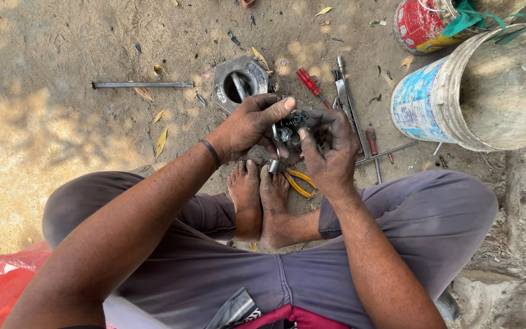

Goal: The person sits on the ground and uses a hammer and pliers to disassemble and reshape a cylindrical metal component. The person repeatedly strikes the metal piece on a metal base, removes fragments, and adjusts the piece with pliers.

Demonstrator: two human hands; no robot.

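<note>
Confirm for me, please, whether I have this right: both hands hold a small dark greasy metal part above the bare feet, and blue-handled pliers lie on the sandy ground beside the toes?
Not quite: the head view shows yellow-handled pliers, not blue ones, beside the toes. The rest stands: the left hand and right hand hold the small dark greasy metal part above the bare feet.

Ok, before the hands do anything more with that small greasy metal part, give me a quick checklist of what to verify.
1. Both hands on the part: left hand and right hand both grip the dark metal part. Ok.
2. Part's detail visible: fingers cover most of it. Cannot tell.
3. Pliers within reach: yellow-handled pliers lie by the feet. Ok.
4. Screwdriver at hand: red-handled screwdriver on the ground just ahead. Ok.
5. Clean surface below: bare sandy ground with leaves; a dropped piece could get lost. Not ok.
</note>
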